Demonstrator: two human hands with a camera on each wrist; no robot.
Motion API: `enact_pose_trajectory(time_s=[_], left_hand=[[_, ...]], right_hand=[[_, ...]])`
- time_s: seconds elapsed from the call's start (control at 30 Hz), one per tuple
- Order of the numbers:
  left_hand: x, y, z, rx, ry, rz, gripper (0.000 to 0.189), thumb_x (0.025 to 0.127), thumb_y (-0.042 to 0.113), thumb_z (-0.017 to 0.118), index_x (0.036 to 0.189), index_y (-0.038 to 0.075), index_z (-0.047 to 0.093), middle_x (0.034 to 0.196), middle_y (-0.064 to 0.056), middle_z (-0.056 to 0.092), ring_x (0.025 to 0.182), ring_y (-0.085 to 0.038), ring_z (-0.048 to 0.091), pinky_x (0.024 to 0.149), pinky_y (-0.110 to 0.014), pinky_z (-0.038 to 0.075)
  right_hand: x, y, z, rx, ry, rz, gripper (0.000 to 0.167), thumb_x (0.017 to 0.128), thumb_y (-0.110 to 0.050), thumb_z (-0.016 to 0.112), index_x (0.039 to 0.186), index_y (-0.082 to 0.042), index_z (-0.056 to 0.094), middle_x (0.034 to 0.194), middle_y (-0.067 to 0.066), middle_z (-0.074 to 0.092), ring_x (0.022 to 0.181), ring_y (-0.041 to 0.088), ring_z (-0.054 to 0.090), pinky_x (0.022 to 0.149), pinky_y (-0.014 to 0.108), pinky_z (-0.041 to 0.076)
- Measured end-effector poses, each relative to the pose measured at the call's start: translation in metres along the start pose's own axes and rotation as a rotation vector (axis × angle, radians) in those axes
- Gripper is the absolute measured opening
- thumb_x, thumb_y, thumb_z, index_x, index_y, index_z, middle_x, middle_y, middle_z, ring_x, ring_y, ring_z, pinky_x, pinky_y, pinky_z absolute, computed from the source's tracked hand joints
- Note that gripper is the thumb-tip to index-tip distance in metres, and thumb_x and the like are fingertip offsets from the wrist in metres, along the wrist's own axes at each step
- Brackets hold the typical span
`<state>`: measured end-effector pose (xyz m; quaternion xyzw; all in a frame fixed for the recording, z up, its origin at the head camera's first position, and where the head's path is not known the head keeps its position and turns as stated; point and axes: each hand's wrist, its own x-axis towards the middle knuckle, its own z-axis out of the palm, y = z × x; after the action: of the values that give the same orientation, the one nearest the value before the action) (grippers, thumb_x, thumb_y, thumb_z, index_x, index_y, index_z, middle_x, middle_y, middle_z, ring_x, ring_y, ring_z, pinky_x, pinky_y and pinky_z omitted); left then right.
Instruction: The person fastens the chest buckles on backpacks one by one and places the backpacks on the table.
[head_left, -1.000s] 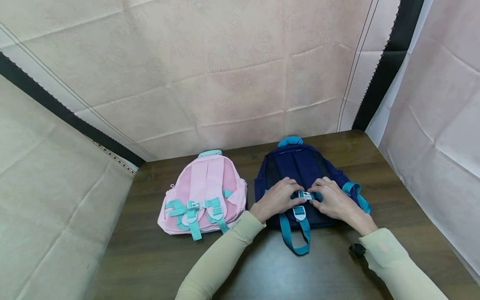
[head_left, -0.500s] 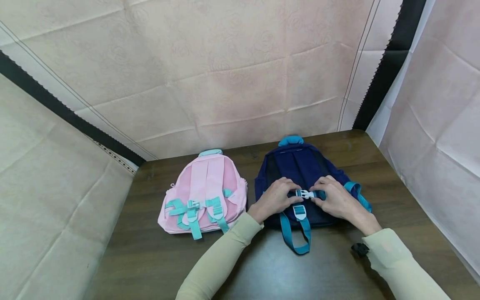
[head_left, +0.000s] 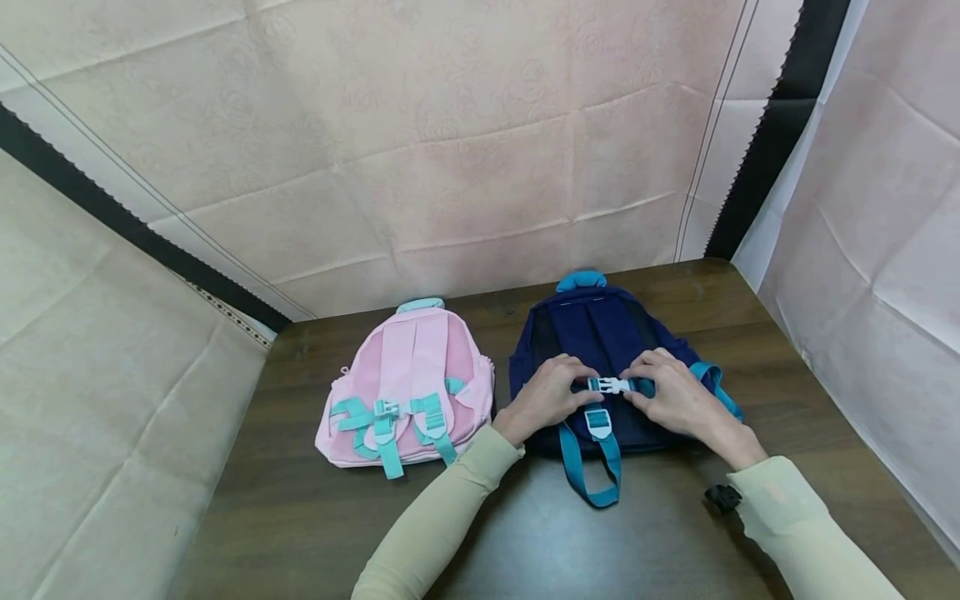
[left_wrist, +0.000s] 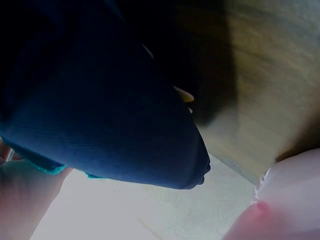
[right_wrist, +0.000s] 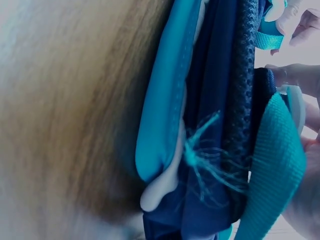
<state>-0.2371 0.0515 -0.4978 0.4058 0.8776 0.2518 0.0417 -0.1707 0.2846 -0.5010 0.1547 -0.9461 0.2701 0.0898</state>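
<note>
In the head view, a white buckle (head_left: 610,385) lay across the lower middle of a navy backpack (head_left: 592,321), between the fingertips of the left hand (head_left: 553,389) and the right hand (head_left: 670,397). The left thumb and forefinger curled in to pinch its left end; the right ones pinched its right end, with a teal strap (head_left: 644,387) running through the narrow gap between them. Whether the buckle had fully latched, I could not tell. A pink backpack (head_left: 431,350) lay just beside the navy one on the wooden table (head_left: 330,517).

In the left wrist view, navy fabric hid the buckle and most of the left hand's fingers.

In the right wrist view, fingers showed at the right edge, beyond the navy backpack's side and a teal webbing loop (right_wrist: 275,167); their grip was unclear there.
</note>
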Motion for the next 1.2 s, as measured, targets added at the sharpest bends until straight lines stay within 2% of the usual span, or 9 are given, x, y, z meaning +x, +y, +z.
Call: enact_pose_trajectory(time_s=[0.3,0.53,1.2], left_hand=[[0.0003,-0.0021,0.0009,-0.009,0.013,0.007,0.030,0.102,0.028,0.079,0.126,0.010,0.081,0.119,-0.004,0.080,0.101,-0.015,0.066,0.092,-0.020,0.056],[0.0014,-0.0038,0.0020,0.021,0.025,0.027,0.029,0.103,0.029,0.079,0.126,0.011,0.081,0.116,-0.002,0.080,0.099,-0.012,0.066,0.089,-0.017,0.055],[0.0036,-0.0018,0.0029,0.016,0.033,0.035,0.030,0.103,0.028,0.078,0.126,0.009,0.081,0.118,-0.005,0.081,0.103,-0.015,0.070,0.092,-0.021,0.058]], right_hand=[[-0.0002,-0.0009,-0.0039,0.030,-0.001,0.001,0.019,0.094,-0.004,0.082,0.112,-0.002,0.083,0.112,0.013,0.074,0.109,0.033,0.061,0.094,0.057,0.055],[0.0007,-0.0001,-0.0033,0.022,0.004,-0.019,0.018,0.092,-0.003,0.083,0.111,-0.002,0.083,0.110,0.011,0.074,0.106,0.030,0.062,0.090,0.051,0.055],[0.0023,0.0006,-0.0030,0.030,-0.011,-0.060,0.021,0.093,-0.003,0.083,0.114,-0.002,0.082,0.109,0.009,0.073,0.103,0.027,0.061,0.088,0.046,0.054]])
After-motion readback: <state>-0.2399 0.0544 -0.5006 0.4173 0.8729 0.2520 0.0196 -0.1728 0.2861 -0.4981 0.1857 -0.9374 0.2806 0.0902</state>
